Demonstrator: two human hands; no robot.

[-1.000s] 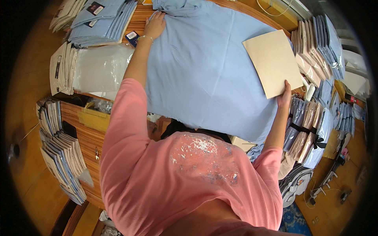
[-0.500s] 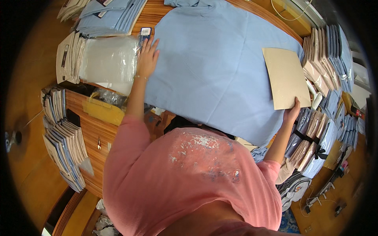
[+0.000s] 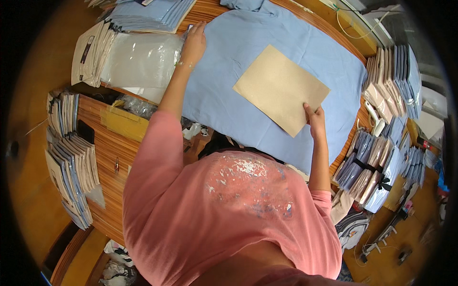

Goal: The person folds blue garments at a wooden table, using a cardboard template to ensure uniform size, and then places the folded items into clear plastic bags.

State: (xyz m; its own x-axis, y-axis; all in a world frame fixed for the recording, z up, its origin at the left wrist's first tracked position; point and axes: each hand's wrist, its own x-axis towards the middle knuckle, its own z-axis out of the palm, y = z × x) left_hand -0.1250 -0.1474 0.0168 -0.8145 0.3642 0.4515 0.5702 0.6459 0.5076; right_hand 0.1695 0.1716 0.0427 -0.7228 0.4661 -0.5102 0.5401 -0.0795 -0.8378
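Note:
A light blue knit garment (image 3: 224, 90) is spread over the table in front of me. My right hand (image 3: 316, 119) pinches a tan cardboard sheet (image 3: 281, 90) by its near right corner, thumb on top. Tilted, the sheet covers the middle of the garment; whether it touches the cloth I cannot tell. At the garment's upper left edge is my left hand (image 3: 194, 45), fingers stretched away from me. A small bit of a dark label (image 3: 190, 27) peeks out beside those fingers, mostly hidden. Clear plastic bags (image 3: 140, 59) lie just left of that hand.
Folded blue garments (image 3: 148, 16) are piled at the far left, beige packed ones (image 3: 90, 55) nearer. A yellow box (image 3: 123, 123) sits below the bags. On the right are bagged garments tied with black ribbon (image 3: 365, 167), a white handled device (image 3: 375, 121) and upright packed garments (image 3: 381, 83).
My right hand has brought the cardboard sheet left, turning it over the garment's middle. My left hand has shifted slightly farther away, covering most of the label. The view has tilted a little.

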